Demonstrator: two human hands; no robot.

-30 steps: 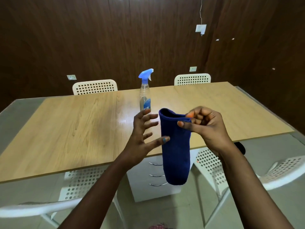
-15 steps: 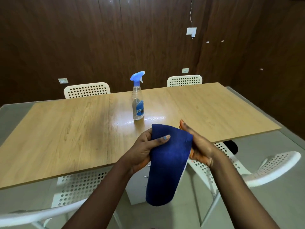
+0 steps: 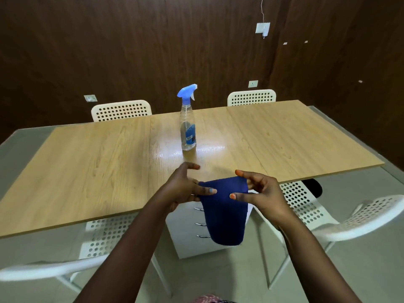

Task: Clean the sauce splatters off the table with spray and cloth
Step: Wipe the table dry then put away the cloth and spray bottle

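Left hand: thumb now pinches the near-left top edge of the folded dark-blue cloth; a second ago it was spread, clear of it.
Right hand: pinches the opposite edge, index finger raised.
Cloth: hangs off the near edge of the wooden tabletop, lower than before.
Clear blue-trigger spray bottle: upright, mid-table, untouched; spraying likely next.
Hidden: no sauce splatters discernible; glare near bottle.

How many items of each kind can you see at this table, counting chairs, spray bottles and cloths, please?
Chairs: 4 (far left, far right, near left, near right)
Spray bottles: 1
Cloths: 1
Total: 6
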